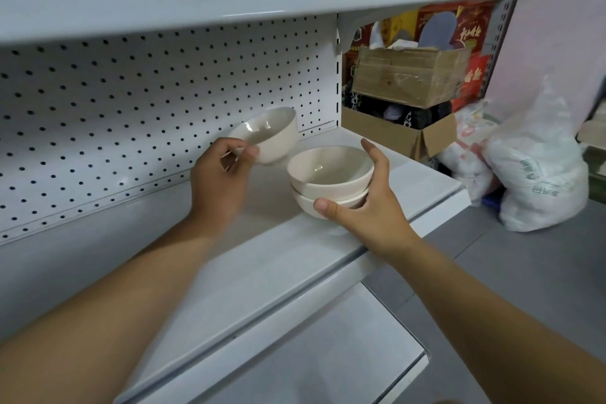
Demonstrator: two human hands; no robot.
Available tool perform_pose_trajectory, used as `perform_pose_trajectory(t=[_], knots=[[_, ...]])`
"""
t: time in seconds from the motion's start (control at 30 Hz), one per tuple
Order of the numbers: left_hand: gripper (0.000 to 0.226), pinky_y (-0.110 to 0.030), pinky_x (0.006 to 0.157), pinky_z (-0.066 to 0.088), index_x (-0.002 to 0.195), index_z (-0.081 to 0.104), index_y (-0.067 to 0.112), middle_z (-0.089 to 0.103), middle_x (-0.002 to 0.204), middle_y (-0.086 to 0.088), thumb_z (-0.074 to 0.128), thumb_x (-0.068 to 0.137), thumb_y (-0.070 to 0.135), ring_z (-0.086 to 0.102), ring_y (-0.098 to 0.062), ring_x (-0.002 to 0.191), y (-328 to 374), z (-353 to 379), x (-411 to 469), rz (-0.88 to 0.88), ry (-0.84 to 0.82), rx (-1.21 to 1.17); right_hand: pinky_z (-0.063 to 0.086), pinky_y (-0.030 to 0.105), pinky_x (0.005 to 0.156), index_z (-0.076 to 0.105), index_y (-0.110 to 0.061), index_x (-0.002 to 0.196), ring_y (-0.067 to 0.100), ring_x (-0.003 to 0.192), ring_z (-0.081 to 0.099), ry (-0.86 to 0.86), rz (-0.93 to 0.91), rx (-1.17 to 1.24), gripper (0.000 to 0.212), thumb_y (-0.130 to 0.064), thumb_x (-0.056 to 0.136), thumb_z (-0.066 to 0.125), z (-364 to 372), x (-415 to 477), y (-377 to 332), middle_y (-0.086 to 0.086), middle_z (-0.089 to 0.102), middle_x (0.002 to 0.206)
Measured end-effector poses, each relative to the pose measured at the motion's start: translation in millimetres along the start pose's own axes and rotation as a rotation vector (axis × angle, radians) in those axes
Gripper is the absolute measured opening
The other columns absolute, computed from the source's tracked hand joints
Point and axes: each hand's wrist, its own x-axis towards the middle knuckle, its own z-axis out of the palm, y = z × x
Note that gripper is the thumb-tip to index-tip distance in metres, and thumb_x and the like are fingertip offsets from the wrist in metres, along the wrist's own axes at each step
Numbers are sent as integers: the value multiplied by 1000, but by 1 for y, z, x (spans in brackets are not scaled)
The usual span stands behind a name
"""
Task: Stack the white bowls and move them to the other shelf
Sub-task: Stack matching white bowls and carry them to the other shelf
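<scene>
Two stacked bowls (328, 180) in right fingers (377, 159); left fingers (245, 152) pinch third bowl (273, 136); boxes (410, 75) beyond.

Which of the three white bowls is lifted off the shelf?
The tilted bowl that the left hand pinches by its rim; the nested pair rests on the shelf.

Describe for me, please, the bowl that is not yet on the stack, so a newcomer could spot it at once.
Find the white pegboard behind the middle shelf. Near its right end the right hand cups a stack of two white bowls. The bowl is just left of the stack: alone, tilted, held off the shelf by the left hand.
</scene>
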Motion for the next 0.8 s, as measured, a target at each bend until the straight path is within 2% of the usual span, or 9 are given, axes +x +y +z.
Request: perform_pose_trajectory(t=[0.1, 0.17, 0.3, 0.37, 0.43, 0.53, 0.6, 0.7, 0.8], knots=[[6, -12, 77, 47, 95, 65, 17, 69, 91, 2, 70, 97, 20, 62, 4, 78, 20, -1, -3, 55, -7, -33, 44, 6, 96, 3, -46, 158, -11, 125, 51, -8, 11, 27, 117, -65, 69, 76, -1, 0, 2, -25, 49, 140], [6, -10, 76, 46, 97, 66, 13, 68, 90, 4, 70, 97, 18, 62, 8, 77, 34, 1, -7, 81, -35, -46, 43, 6, 97, 0, -39, 161, -1, 128, 53, -10, 27, 33, 113, -66, 74, 67, -2, 0, 3, -17, 49, 144], [12, -12, 78, 46, 97, 65, 4, 71, 94, -7, 70, 96, 15, 67, 0, 82, 50, 6, -18, 79, -179, -104, 39, -3, 90, 1, -32, 161, 4, 129, 50, 5, 42, 30, 102, -67, 82, 55, -2, 2, 3, -10, 49, 148], [6, -18, 84, 48, 94, 67, 20, 71, 100, -9, 73, 95, 21, 69, -11, 92, 50, 10, -22, 87, -251, -122, 39, -1, 90, 2, -33, 161, 2, 128, 50, 5, 36, 34, 100, -72, 86, 55, -2, 3, 4, -11, 49, 147], [11, -30, 93, 52, 87, 66, 40, 71, 103, -3, 75, 90, 35, 69, -18, 100, 49, 11, -26, 86, -287, -113, 40, 7, 98, 5, -34, 160, 3, 131, 49, 4, 22, 41, 102, -77, 82, 55, -1, 4, 5, -12, 49, 147], [8, -38, 102, 51, 85, 67, 46, 72, 102, 8, 75, 84, 46, 69, -17, 106, 50, 13, -31, 77, -311, -100, 41, 25, 112, 10, -36, 159, 4, 135, 48, 3, 5, 47, 107, -83, 74, 56, -1, 5, 7, -13, 47, 150], [15, -41, 104, 51, 85, 67, 47, 72, 100, 13, 78, 87, 37, 68, -12, 109, 50, 15, -33, 93, -296, -87, 42, 22, 109, 12, -37, 158, -1, 133, 49, -1, 6, 49, 103, -81, 75, 56, -1, 5, 7, -17, 47, 148], [23, -39, 101, 52, 82, 67, 46, 71, 95, 20, 77, 91, 27, 68, -6, 109, 49, 17, -36, 86, -288, -85, 44, 8, 97, 15, -39, 155, -16, 122, 50, -8, 5, 59, 93, -74, 80, 58, -1, 5, 7, -25, 49, 141], [21, -35, 100, 52, 83, 67, 45, 72, 95, 20, 77, 91, 28, 68, -8, 108, 48, 17, -38, 81, -297, -70, 46, 9, 96, 17, -37, 156, -16, 119, 52, -7, 9, 57, 99, -73, 76, 63, -1, 3, 4, -23, 50, 140]])
